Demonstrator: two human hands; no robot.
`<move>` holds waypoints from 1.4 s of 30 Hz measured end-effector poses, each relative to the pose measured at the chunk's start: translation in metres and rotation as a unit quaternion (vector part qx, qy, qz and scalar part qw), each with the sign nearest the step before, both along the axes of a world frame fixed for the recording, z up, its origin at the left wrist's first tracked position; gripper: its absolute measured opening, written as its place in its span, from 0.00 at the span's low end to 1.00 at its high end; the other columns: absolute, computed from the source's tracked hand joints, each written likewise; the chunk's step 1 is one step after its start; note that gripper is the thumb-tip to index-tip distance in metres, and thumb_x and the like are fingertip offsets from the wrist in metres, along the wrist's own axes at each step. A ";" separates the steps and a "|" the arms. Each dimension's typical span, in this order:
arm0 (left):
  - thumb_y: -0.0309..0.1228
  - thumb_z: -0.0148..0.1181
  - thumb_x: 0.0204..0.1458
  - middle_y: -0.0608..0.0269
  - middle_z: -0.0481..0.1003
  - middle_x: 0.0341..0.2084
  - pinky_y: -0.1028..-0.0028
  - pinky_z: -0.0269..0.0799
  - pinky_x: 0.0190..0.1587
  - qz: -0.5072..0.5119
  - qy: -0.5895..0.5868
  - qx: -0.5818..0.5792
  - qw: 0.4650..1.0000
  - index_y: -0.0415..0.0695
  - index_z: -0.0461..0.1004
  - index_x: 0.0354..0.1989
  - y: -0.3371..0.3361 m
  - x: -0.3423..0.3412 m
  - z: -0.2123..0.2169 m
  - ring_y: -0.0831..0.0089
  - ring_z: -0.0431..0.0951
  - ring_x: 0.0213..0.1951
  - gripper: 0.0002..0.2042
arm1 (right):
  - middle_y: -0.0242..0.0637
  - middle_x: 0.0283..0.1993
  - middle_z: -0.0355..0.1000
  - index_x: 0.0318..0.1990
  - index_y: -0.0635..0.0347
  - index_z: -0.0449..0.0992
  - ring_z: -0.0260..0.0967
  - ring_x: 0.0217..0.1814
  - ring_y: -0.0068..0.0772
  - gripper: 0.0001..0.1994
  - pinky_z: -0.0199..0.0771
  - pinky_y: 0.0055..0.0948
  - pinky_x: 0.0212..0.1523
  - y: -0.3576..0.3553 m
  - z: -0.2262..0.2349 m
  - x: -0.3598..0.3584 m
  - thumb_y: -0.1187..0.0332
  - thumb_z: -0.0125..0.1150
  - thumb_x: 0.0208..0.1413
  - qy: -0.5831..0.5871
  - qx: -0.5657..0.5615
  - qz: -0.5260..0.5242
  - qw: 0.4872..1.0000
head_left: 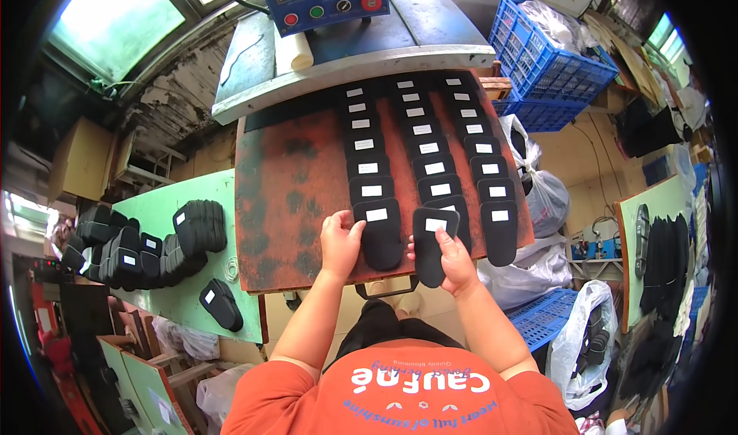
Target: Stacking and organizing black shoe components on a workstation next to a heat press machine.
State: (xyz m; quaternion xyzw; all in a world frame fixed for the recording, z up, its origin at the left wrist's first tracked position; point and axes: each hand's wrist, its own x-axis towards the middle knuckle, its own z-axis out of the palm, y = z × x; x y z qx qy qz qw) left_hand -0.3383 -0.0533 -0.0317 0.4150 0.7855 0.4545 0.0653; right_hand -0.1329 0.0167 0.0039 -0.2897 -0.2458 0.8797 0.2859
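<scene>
My right hand (457, 264) grips a black insole (432, 258) with a white label near its top, thumb on the front face and fingertips at its left edge. That insole is raised over the front end of the middle row. Beside the left row's front insole (382, 243), my left hand (341, 241) has its fingers curled together, the thumb tip at the insole's left edge. Whether anything is pinched there is too small to tell. Three rows of overlapping labelled insoles lie on the reddish-brown board (300, 235); the right row ends in another insole (500, 239).
Behind the board stands a metal-edged machine table (354, 64) with a blue control box (327, 4). Bundled black insoles (196, 227) lie on a green table (173, 196) at left. Blue crates (550, 66) and plastic bags (547, 204) stand at right.
</scene>
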 end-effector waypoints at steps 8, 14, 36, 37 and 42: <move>0.22 0.57 0.49 0.69 0.73 0.25 0.85 0.65 0.23 -0.063 -0.395 0.030 0.916 0.37 0.71 0.39 -0.018 0.036 0.019 0.86 0.69 0.23 0.08 | 0.40 0.48 0.67 0.58 0.60 0.55 0.68 0.46 0.28 0.21 0.71 0.26 0.45 -0.026 -0.004 -0.016 0.66 0.49 0.60 -0.042 0.026 0.029 0.998; 0.25 0.61 0.47 0.66 0.73 0.26 0.80 0.69 0.27 -0.008 -0.330 -0.088 0.940 0.37 0.71 0.39 -0.022 0.020 0.015 0.82 0.70 0.24 0.11 | 0.41 0.45 0.64 0.59 0.61 0.55 0.64 0.44 0.29 0.28 0.69 0.28 0.45 -0.025 -0.003 -0.012 0.69 0.59 0.51 -0.294 0.302 -0.019 0.907; 0.23 0.66 0.39 0.51 0.75 0.35 0.67 0.73 0.38 0.499 -0.349 0.128 0.783 0.29 0.71 0.39 -0.318 -0.163 -0.028 0.64 0.77 0.33 0.17 | 0.31 0.43 0.67 0.46 0.61 0.67 0.65 0.45 0.22 0.13 0.64 0.22 0.49 -0.059 0.028 -0.073 0.79 0.52 0.53 -0.117 0.320 0.164 0.926; 0.23 0.66 0.39 0.51 0.75 0.35 0.67 0.73 0.38 0.497 -0.350 0.131 0.784 0.29 0.71 0.39 -0.314 -0.153 -0.018 0.64 0.77 0.33 0.17 | 0.31 0.42 0.67 0.46 0.60 0.68 0.65 0.45 0.20 0.12 0.65 0.21 0.48 -0.065 0.032 -0.080 0.78 0.53 0.53 -0.102 0.306 0.190 0.927; 0.25 0.55 0.52 0.55 0.69 0.47 0.65 0.70 0.50 0.145 -0.492 0.374 0.773 0.38 0.62 0.53 -0.220 -0.079 0.050 0.65 0.73 0.45 0.19 | 0.37 0.54 0.64 0.60 0.60 0.57 0.60 0.57 0.31 0.28 0.59 0.31 0.58 -0.087 0.020 -0.135 0.66 0.58 0.52 0.031 0.147 0.373 0.916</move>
